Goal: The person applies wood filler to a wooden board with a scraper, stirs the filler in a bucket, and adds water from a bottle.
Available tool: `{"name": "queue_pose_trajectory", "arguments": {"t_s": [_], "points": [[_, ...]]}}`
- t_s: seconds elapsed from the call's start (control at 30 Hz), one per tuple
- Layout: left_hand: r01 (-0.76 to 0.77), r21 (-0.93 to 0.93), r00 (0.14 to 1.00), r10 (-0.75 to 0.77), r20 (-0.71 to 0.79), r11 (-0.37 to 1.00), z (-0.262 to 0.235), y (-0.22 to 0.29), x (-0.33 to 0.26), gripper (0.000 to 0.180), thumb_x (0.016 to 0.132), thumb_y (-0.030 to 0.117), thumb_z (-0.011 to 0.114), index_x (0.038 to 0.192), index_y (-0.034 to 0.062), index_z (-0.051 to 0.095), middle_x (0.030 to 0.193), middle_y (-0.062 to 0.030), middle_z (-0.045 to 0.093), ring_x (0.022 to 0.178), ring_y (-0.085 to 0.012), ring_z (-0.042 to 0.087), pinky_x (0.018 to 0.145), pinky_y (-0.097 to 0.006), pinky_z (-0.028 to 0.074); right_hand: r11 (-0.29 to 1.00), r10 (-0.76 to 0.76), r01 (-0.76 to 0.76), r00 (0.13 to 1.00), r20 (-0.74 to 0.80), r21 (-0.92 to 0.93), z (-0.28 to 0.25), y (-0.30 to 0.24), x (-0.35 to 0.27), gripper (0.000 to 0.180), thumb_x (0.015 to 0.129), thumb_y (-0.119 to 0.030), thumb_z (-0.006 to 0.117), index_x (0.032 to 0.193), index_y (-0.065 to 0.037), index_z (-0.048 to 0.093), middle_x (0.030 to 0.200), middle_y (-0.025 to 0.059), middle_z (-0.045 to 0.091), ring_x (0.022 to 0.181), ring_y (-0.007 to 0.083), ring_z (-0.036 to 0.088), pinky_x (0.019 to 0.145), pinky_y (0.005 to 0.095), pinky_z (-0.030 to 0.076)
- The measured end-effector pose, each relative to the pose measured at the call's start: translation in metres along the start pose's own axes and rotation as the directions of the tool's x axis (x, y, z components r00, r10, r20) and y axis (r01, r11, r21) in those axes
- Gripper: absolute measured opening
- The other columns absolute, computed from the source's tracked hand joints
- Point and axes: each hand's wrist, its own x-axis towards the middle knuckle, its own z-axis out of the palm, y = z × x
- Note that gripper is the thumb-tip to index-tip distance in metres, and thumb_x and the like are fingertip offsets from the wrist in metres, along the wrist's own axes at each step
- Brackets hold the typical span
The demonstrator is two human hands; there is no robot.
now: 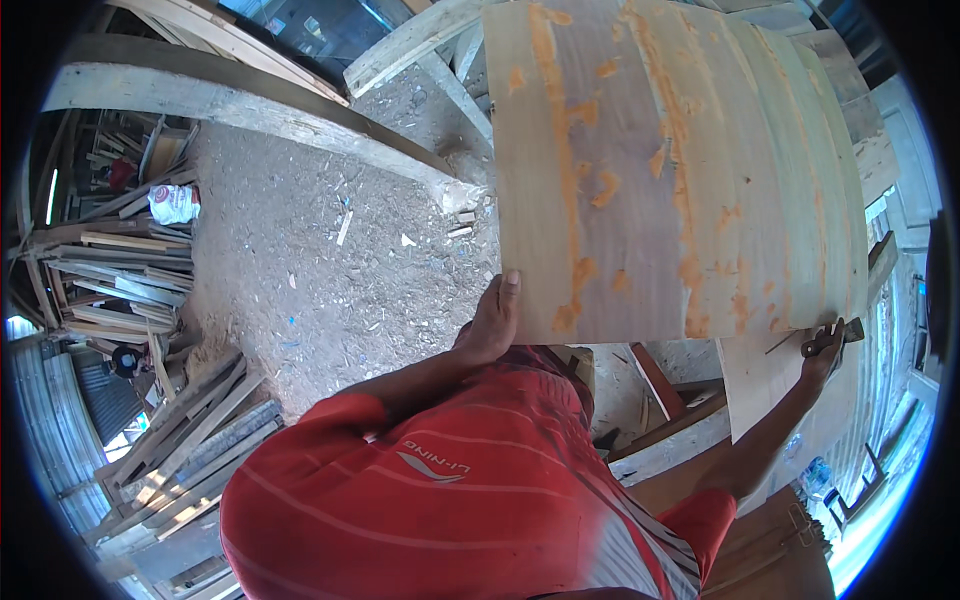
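Note:
A broad panel of glued wooden boards [730, 190], streaked with orange filler along its seams, fills the upper right. My left hand [492, 318] grips its near left corner, with the thumb on the upper face. At the near right edge, my right hand [824, 350] is closed round a small tool with a brown handle [850, 332]. The tool's kind is unclear, since the fingers cover much of it. Those fingers are beside the panel's edge; whether they also bear its weight, I cannot tell.
A long timber beam [240, 105] crosses the upper left above a ground strewn with chips [330, 230]. Stacked wood offcuts [120, 285] and a white sack [174, 204] line the left side. Below the panel lie a pale sheet [760, 385] and a reddish board [655, 382].

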Motion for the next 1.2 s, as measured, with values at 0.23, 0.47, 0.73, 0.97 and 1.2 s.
{"name": "queue_pose_trajectory", "arguments": {"t_s": [0.23,0.47,0.73,0.97,1.2], "points": [[0.081,0.042,0.993,-0.084,0.087,0.996,-0.028,0.023,0.066,0.065,0.106,0.058,0.045,0.123,-0.0036,0.058,0.109,-0.0109,0.064,0.1,-0.0181,0.06,0.089,-0.036,0.049,0.954,-0.153,0.14,0.988,-0.032,-0.264,0.004,0.023,-0.046,0.058,0.096,-0.044,0.069,0.138,-0.005,0.06,0.128,0.0098,0.067,0.087,0.0155,0.058,0.073,0.0324,0.047],[0.015,-0.574,0.997,0.033,0.073,0.819,-0.039,0.069,0.218,0.065,0.096,0.051,0.069,0.129,-0.0035,0.057,0.114,-0.0109,0.067,0.1,-0.0175,0.066,0.084,-0.036,0.056,0.824,-0.165,0.128,0.986,-0.019,-0.552,0.057,0.067,-0.17,0.046,0.09,-0.046,0.074,0.113,-0.006,0.065,0.091,0.0063,0.059,0.072,0.0188,0.055,0.058,0.0328,0.044],[0.065,-0.73,0.994,0.017,0.104,0.68,-0.024,0.059,0.191,0.072,0.094,0.056,0.069,0.137,0.0007,0.054,0.123,-0.0098,0.065,0.107,-0.018,0.065,0.09,-0.037,0.057,0.83,-0.037,-0.029,0.994,-0.107,-0.557,0.064,0.055,-0.146,0.052,0.091,-0.052,0.068,0.114,-0.005,0.063,0.095,0.0101,0.059,0.063,0.0212,0.053,0.047,0.0369,0.042],[-0.166,-0.725,0.986,0.09,-0.143,0.669,0.06,0.046,0.11,0.053,0.105,0.048,0.057,0.124,-0.0016,0.053,0.111,-0.0088,0.062,0.098,-0.0151,0.059,0.087,-0.035,0.051,0.891,-0.126,0.187,0.977,0.171,-0.413,0.021,0.035,-0.053,0.049,0.097,-0.051,0.06,0.127,-0.012,0.06,0.116,0.0111,0.064,0.058,0.0156,0.054,0.038,0.0274,0.035],[-0.167,-0.717,0.98,0.035,-0.196,0.676,0.103,0.028,0.089,0.047,0.105,0.04,0.058,0.126,-0.0017,0.051,0.113,-0.0107,0.061,0.102,-0.0159,0.058,0.091,-0.036,0.049,0.697,-0.123,0.252,0.964,0.234,-0.672,0.057,-0.009,-0.088,0.037,0.098,-0.029,0.053,0.127,-0.006,0.058,0.089,0.0116,0.06,0.062,0.0183,0.057,0.051,0.033,0.049]]}}
